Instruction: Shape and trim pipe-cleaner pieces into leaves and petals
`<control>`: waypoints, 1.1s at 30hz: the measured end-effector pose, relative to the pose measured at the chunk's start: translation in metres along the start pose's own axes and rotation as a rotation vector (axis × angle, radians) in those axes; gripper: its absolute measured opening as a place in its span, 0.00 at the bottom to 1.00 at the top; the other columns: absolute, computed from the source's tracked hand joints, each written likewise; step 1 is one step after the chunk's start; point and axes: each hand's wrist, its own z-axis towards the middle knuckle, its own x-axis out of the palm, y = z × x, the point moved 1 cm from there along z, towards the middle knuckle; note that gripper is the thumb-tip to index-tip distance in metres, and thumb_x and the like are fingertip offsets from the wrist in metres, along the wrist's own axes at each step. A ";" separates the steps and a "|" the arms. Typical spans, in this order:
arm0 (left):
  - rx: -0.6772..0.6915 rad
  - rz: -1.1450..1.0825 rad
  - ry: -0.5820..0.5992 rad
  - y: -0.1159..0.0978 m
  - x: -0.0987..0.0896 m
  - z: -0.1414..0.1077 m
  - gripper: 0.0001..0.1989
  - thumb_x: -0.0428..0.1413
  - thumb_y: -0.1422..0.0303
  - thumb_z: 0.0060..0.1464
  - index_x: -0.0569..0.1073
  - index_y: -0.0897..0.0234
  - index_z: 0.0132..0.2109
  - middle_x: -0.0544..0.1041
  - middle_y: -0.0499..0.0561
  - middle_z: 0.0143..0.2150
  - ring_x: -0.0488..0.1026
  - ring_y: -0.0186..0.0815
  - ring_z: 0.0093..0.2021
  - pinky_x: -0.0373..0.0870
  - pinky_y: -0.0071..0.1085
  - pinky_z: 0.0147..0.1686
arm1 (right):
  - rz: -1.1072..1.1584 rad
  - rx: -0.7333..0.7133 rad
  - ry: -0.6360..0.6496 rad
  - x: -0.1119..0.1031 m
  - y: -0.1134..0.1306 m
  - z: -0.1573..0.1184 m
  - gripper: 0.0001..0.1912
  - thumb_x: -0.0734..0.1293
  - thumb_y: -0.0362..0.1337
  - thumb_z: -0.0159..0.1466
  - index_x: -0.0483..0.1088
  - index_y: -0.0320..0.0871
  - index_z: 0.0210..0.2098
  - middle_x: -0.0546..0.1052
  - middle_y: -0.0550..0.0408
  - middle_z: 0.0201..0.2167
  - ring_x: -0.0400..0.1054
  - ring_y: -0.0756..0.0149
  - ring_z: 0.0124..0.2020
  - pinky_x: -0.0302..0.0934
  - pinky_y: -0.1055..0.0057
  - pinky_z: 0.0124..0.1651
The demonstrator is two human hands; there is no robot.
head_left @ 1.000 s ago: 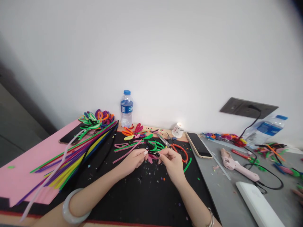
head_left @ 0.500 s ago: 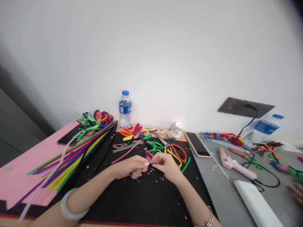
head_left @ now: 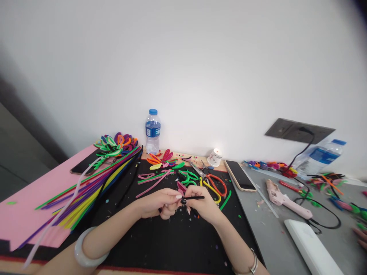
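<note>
A black pipe cleaner (head_left: 196,197) is pinched between my two hands above the black mat (head_left: 160,244). It is coiled into a small dark knot at the fingertips, and a straight end sticks out to the right. My left hand (head_left: 162,202) grips it from the left, with a dark bit also showing under its curled fingers. My right hand (head_left: 200,200) is closed on it from the other side. Just behind the fingers lie a pink pipe cleaner loop (head_left: 181,186), green bent pieces (head_left: 187,177) and scissors (head_left: 216,183) with orange handles.
Long coloured pipe cleaners (head_left: 94,194) lie on pink sheet (head_left: 25,198) at left. A water bottle (head_left: 153,131) and paper cup (head_left: 215,157) stand by the wall. Rightward are a phone (head_left: 240,175), pink glue gun (head_left: 286,198), white box (head_left: 311,246) and another person's fingers (head_left: 360,236).
The black pipe cleaner's free end has swung up, now pointing right over my right hand's fingers instead of lying below them. My hands stay nearly in place.
</note>
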 end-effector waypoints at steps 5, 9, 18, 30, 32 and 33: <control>-0.023 -0.019 0.075 0.002 -0.003 -0.001 0.16 0.58 0.58 0.53 0.63 0.65 0.28 0.49 0.36 0.16 0.43 0.22 0.16 0.39 0.24 0.17 | 0.049 0.011 0.062 -0.002 -0.005 -0.001 0.06 0.70 0.34 0.52 0.69 0.42 0.22 0.71 0.63 0.17 0.62 0.74 0.16 0.55 0.77 0.21; -0.060 0.020 0.098 0.004 -0.004 -0.001 0.18 0.58 0.57 0.51 0.63 0.65 0.26 0.49 0.37 0.16 0.43 0.23 0.16 0.37 0.25 0.18 | 0.048 0.042 0.118 -0.001 -0.006 -0.002 0.07 0.72 0.35 0.51 0.69 0.42 0.22 0.72 0.62 0.16 0.64 0.72 0.17 0.57 0.76 0.22; -0.134 0.066 0.111 0.003 -0.002 -0.002 0.19 0.59 0.57 0.49 0.63 0.65 0.25 0.48 0.36 0.15 0.41 0.22 0.15 0.34 0.27 0.18 | -0.014 0.058 0.102 0.000 -0.015 0.000 0.06 0.71 0.33 0.49 0.70 0.42 0.19 0.72 0.62 0.14 0.65 0.71 0.16 0.56 0.77 0.21; -0.136 0.065 0.077 0.003 -0.005 0.000 0.20 0.59 0.55 0.48 0.61 0.64 0.24 0.48 0.35 0.15 0.41 0.21 0.14 0.34 0.26 0.17 | -0.287 -0.039 0.032 -0.002 -0.014 0.000 0.07 0.69 0.35 0.54 0.70 0.41 0.22 0.67 0.62 0.15 0.56 0.73 0.18 0.50 0.76 0.22; -0.139 0.066 0.069 0.003 -0.006 -0.001 0.20 0.59 0.55 0.49 0.62 0.64 0.25 0.48 0.35 0.14 0.41 0.21 0.14 0.34 0.26 0.17 | -0.304 -0.045 0.039 -0.001 -0.013 0.000 0.08 0.69 0.36 0.55 0.69 0.41 0.22 0.66 0.62 0.15 0.56 0.73 0.18 0.49 0.76 0.22; -0.138 0.068 0.066 0.003 -0.007 -0.001 0.19 0.59 0.56 0.49 0.62 0.65 0.25 0.48 0.35 0.14 0.41 0.21 0.14 0.34 0.26 0.16 | -0.313 -0.048 0.044 -0.001 -0.013 0.000 0.09 0.68 0.37 0.56 0.69 0.41 0.21 0.66 0.62 0.15 0.55 0.74 0.18 0.48 0.76 0.22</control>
